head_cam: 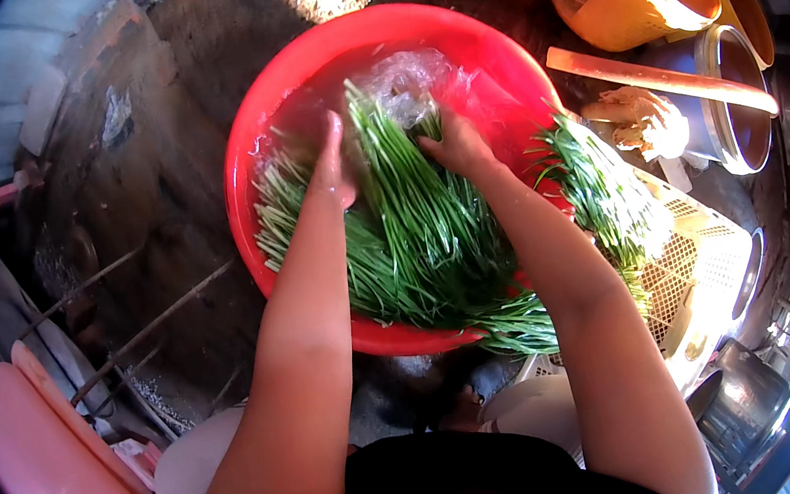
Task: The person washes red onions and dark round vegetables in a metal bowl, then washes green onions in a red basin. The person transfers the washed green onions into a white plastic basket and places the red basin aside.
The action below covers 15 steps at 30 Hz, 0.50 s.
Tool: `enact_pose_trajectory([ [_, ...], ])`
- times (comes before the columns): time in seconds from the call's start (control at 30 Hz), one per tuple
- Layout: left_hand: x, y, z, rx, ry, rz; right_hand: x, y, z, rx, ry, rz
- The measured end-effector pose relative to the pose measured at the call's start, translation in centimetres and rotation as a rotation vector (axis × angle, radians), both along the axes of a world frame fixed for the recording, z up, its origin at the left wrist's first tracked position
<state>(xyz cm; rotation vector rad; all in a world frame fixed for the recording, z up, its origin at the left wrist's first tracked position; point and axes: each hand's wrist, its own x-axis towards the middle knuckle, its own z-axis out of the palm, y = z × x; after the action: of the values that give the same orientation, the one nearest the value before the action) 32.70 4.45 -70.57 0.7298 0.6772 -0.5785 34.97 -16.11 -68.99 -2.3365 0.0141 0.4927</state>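
Note:
A large red plastic basin [237, 117] holds water and many long green leafy stalks, perhaps garlic chives [405, 208]. My left hand [334, 164] is at the left side of the middle bunch, palm turned towards it, fingers extended and apart from the stalks at the tips. On the bunch's other side, my right hand [456, 141] reaches down with its thumb by the stalks; its fingertips are hidden, so its grip is unclear. Beyond the stalk ends floats crumpled clear plastic [410, 82]. More stalks [607, 194] lie over the basin's right rim and a cream plastic crate.
The perforated cream crate [679, 275] stands right of the basin. Orange buckets [580, 1], a bluish bucket [710, 89] with a long board [652, 82] across it, and a metal pot [745, 395] are farther right. A pink plastic chair [54, 462] is at lower left, near thin metal rods.

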Motion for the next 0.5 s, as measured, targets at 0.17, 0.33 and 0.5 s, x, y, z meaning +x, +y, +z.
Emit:
enact_pose_trajectory([
  [0.17, -0.3, 2.4, -5.4, 0.222, 0.136, -0.172, 0.1, -0.8, -2.3, 0.082, -0.306, -0.149],
  [0.33, -0.9, 1.2, -1.0, 0.219, 0.160, 0.064, 0.6, -4.4, 0.7, 0.175, -0.051, -0.169],
  [0.5, -1.4, 1.3, -0.5, 0.040, 0.033, 0.156, 1.2, -6.5, -3.1, 0.412, 0.604, -0.391],
])
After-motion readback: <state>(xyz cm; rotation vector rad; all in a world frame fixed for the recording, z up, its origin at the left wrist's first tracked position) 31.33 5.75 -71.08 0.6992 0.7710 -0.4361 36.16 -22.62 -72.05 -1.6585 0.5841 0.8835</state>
